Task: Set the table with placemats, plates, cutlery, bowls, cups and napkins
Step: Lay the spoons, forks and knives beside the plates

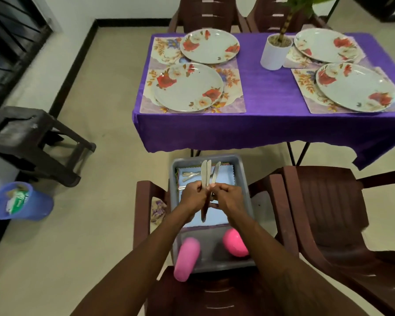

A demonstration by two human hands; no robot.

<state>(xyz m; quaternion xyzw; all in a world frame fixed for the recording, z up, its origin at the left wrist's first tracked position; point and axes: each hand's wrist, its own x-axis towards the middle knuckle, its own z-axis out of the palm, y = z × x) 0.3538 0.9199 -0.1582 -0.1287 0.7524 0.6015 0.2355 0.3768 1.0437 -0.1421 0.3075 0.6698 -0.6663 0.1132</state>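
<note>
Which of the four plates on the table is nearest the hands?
The front-left plate, directly beyond the grey tray; the front-right one sits far off to the right, the other two farther back.

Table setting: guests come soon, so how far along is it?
Done: four placemats on the table, each bearing a plate. In hand: left hand and right hand hold knives above the grey tub. Left: other cutlery, napkins and pink plasticware lie in it.

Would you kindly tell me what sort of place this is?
Most likely a home dining area: a purple-clothed table set with floral plates on placemats, brown plastic chairs around it, and a potted plant on top.
</note>
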